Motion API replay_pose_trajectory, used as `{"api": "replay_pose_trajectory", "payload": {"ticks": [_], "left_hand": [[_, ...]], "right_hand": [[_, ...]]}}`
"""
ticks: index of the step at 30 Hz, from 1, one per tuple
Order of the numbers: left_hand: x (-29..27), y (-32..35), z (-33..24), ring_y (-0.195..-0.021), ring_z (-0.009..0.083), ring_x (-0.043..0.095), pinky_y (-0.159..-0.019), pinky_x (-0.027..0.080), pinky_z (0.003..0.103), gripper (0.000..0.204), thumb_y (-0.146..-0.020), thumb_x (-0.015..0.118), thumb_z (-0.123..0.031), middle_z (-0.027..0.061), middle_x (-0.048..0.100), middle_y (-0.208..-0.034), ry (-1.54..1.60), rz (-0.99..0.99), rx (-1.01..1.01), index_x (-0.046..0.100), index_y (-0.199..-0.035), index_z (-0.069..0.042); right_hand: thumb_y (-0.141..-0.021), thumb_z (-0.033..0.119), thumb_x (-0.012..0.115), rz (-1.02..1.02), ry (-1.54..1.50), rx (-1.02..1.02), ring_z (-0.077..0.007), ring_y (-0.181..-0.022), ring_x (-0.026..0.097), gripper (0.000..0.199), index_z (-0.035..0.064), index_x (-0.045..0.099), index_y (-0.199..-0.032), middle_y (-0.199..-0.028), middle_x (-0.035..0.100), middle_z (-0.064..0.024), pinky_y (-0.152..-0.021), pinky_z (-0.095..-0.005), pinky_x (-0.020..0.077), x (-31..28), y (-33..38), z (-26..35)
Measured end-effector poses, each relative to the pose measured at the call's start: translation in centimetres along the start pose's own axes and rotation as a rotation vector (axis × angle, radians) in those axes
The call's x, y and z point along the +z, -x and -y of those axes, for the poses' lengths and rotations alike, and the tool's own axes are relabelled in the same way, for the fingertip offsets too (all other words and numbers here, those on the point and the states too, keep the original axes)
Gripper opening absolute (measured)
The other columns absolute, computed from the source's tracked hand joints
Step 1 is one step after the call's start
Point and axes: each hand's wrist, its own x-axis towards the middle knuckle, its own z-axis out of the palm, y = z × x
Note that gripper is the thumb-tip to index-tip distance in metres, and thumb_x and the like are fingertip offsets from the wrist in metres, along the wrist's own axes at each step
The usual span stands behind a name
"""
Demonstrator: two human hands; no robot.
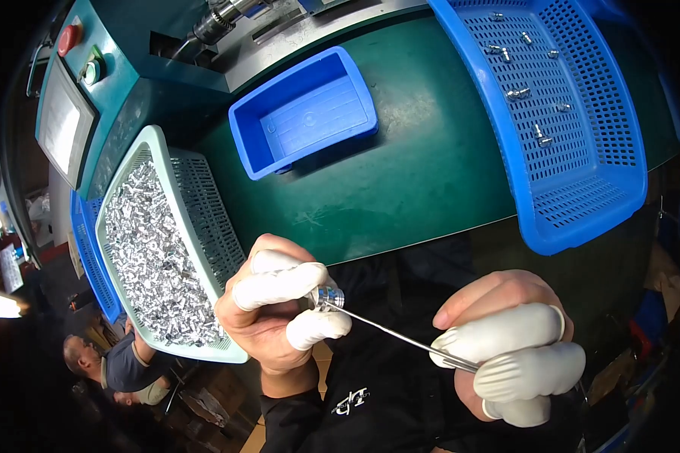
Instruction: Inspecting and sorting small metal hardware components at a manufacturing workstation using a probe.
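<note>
Between the white-cotted thumb and fingers of my left hand (283,302) is a small shiny cylindrical metal fitting (329,297). My right hand (510,347), also with white finger cots, is closed around a thin metal rod-like tool (389,332). The tool slants up to the left, and its tip meets the fitting. Whether it enters the fitting's opening, I cannot tell. Both hands are in front of the green table's near edge.
A pale green basket (175,204) heaped with small metal parts is at left. An open blue bin (310,124) sits on the green table (423,166). At right, a blue perforated basket (555,177) holds several metal fittings. A machine (113,45) stands behind; a person (117,362) is at lower left.
</note>
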Motion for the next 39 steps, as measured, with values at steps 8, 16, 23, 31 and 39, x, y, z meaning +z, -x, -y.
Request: {"api": "replay_pose_trajectory", "payload": {"ticks": [8,16,23,31,39], "left_hand": [[-0.1,0.4,0.0,-0.062,0.0142,0.051,-0.054,0.035,0.024,0.044,-0.056,0.087,-0.017,0.0033,0.057,-0.064,-0.057,0.007,0.003,0.068,-0.091,-0.001],[0.0,-0.1,0.1,-0.064,0.0139,0.051,-0.053,0.036,0.024,0.04,-0.056,0.087,-0.015,0.0028,0.058,-0.066,-0.176,0.028,-0.005,0.068,-0.088,-0.002],[-0.7,-0.8,-0.2,-0.065,0.0167,0.054,-0.056,0.041,0.029,0.033,-0.061,0.084,-0.014,0.002,0.061,-0.071,-0.335,0.147,0.169,0.069,-0.089,-0.006],[1.1,-0.2,0.1,-0.065,0.0192,0.054,-0.061,0.041,0.028,0.031,-0.061,0.082,-0.011,-0.0002,0.059,-0.07,-0.621,0.053,0.402,0.069,-0.089,-0.005],[1.0,0.4,0.9,-0.068,0.0157,0.055,-0.056,0.038,0.028,0.018,-0.064,0.077,-0.007,0.0001,0.06,-0.073,-0.828,-0.036,0.74,0.067,-0.079,-0.007]], "right_hand": [[-0.079,0.023,0.059,0.021,0.02,-0.041,-0.0182,-0.05,0.054,0.017,0.0072,0.055,-0.084,-0.067,0.058,-0.0103,-0.043,-0.0289,0.0523,0.0,0.4,0.1],[-0.083,0.03,0.065,0.083,0.13,-0.094,-0.0198,-0.051,0.058,0.026,0.0043,0.062,-0.078,-0.071,0.062,-0.0123,-0.041,-0.0279,0.0512,0.1,-0.2,-0.5],[-0.088,0.022,0.062,0.185,0.074,-0.19,-0.0186,-0.049,0.054,0.024,-0.0026,0.06,-0.084,-0.078,0.06,-0.014,-0.042,-0.0288,0.0468,0.4,0.3,-1.3],[-0.101,0.022,0.037,-0.093,-0.19,0.383,-0.0075,-0.043,0.038,0.03,0.0016,0.048,-0.081,-0.062,0.05,-0.0089,-0.037,-0.0188,0.0347,-0.3,0.8,-2.4],[-0.1,0.021,0.04,-0.224,-0.245,0.568,-0.0121,-0.041,0.048,0.031,0.0008,0.049,-0.077,-0.062,0.057,-0.0121,-0.037,-0.0229,0.0423,0.3,0.6,-1.8]]}}
